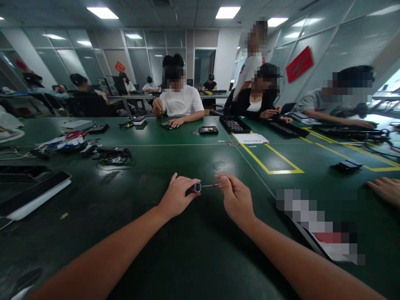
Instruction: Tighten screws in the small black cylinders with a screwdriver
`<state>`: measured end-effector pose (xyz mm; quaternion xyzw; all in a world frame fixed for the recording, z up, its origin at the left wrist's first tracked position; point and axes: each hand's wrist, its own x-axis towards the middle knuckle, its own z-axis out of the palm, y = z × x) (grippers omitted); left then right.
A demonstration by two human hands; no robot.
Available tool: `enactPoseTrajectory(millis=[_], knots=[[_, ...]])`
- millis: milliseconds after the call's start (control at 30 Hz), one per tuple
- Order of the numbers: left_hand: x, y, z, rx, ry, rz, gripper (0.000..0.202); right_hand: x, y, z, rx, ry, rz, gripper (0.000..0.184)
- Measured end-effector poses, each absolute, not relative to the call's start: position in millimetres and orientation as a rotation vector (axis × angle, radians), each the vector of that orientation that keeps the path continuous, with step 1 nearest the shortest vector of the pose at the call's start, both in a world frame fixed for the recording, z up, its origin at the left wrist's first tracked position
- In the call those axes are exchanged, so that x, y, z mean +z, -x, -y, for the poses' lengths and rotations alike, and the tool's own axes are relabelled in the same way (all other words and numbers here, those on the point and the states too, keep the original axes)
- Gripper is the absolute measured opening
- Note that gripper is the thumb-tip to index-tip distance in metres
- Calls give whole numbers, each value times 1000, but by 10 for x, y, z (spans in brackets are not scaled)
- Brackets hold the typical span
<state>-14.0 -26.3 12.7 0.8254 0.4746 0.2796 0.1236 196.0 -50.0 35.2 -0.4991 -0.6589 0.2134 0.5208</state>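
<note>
My left hand (178, 193) is closed around a small dark cylinder (196, 187) whose round, pale-rimmed end faces right. Between finger and thumb, my right hand (236, 195) grips a thin screwdriver (216, 185) with a red part near the fingers. Its metal shaft points left, and the tip is at or very close to the cylinder's round end; I cannot tell whether they touch. Both hands are just above the green table (187, 258). What the cylinder is cannot be made out.
Cables (115, 156) and gloves (71, 141) lie at the left, near a white-and-black device (37, 196). A pixelated flat item (325, 229) lies right of my forearm, with another person's hand (386, 189) beyond. Across the table, a person in white (184, 102) works near black trays (234, 125).
</note>
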Motion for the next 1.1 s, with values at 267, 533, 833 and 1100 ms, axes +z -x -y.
enactPoseTrajectory(millis=[267, 533, 833, 1100], knots=[[125, 171, 243, 824, -2397, -1421, 35, 319, -1969, 449, 550, 1115, 1637, 25], [108, 167, 235, 818, -2417, -1409, 36, 335, -1958, 460, 556, 1187, 1669, 26], [128, 141, 262, 768, -2432, -1387, 34, 386, -1978, 480, 571, 1235, 1657, 26], [138, 159, 253, 832, -2379, -1453, 34, 309, -1967, 442, 632, 1123, 1581, 16]])
